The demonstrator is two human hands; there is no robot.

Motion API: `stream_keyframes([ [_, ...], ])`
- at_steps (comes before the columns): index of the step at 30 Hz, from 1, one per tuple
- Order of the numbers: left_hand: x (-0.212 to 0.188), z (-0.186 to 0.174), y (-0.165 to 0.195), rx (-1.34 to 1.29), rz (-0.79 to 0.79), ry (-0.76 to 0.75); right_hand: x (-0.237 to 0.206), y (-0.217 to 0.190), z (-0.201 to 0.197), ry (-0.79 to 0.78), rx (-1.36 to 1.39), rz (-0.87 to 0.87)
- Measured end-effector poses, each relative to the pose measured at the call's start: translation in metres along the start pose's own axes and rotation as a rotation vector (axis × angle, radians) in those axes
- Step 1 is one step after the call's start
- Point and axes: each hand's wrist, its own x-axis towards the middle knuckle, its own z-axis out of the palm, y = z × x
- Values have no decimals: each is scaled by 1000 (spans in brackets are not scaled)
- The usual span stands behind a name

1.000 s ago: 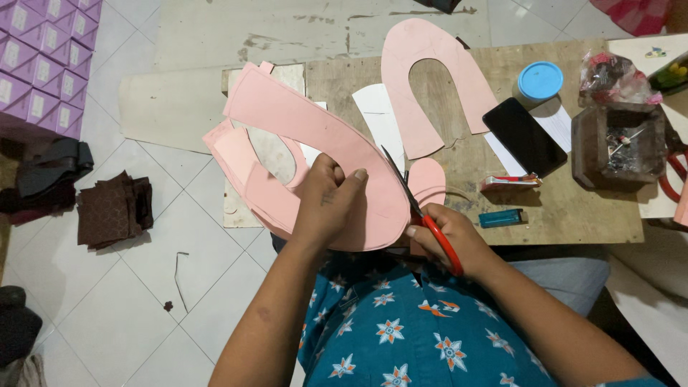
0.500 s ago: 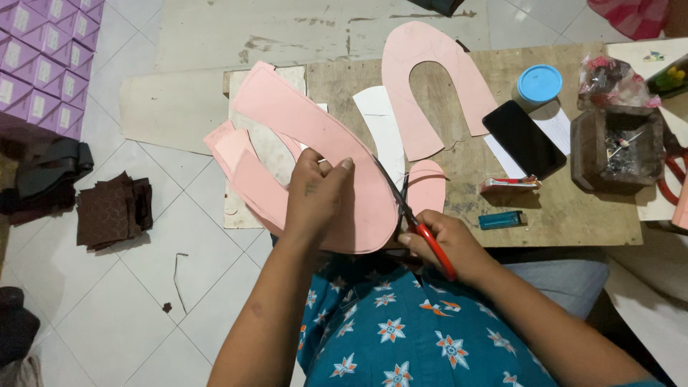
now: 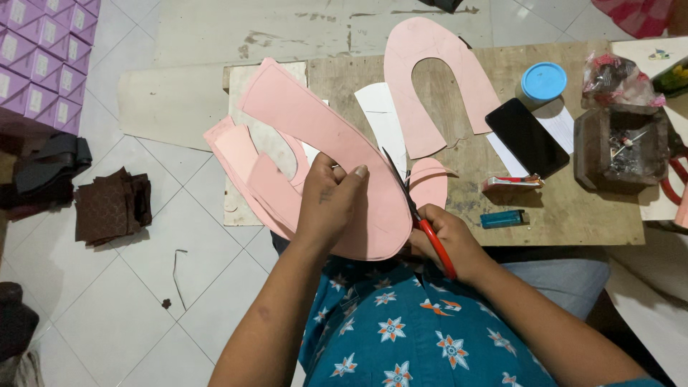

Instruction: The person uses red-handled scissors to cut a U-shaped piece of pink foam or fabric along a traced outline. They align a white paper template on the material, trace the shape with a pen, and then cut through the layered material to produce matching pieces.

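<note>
My left hand (image 3: 331, 204) pinches a large curved pink sheet (image 3: 308, 125) and holds it up over the near edge of the wooden table (image 3: 573, 215). Several more pink layers hang behind it on the left. My right hand (image 3: 448, 240) grips red-handled scissors (image 3: 423, 218), whose dark blades point up along the sheet's right edge. A small pink offcut (image 3: 430, 183) lies on the table just beyond the blades.
A pink U-shaped cutout (image 3: 437, 72), a white pattern piece (image 3: 380, 111), a black phone (image 3: 527, 136), a blue lid (image 3: 543, 80), a blue lighter (image 3: 503, 218), a small red box (image 3: 510, 183) and a brown box (image 3: 620, 147) sit on the table. Brown pieces (image 3: 111, 208) and purple boxes (image 3: 43, 57) are on the left floor.
My left hand has turned the pink sheet and slid a little further up it. The scissors have moved on along the sheet's right edge.
</note>
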Motion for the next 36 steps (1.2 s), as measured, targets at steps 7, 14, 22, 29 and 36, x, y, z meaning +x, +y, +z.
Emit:
stream_keyframes([
  [7,3,-1,0,13,3,-4,-2,1,-1,8,-1,48],
  [14,0,-3,5,90,-54,23,-4,3,-1,-16,54,8],
  [22,4,-3,1,58,-24,-2,-6,4,-1,-26,32,15],
  [29,3,-1,-11,59,0,-42,5,15,2,-11,86,42],
  [36,-1,6,-11,182,-22,-42,10,21,-1,-56,173,-42],
])
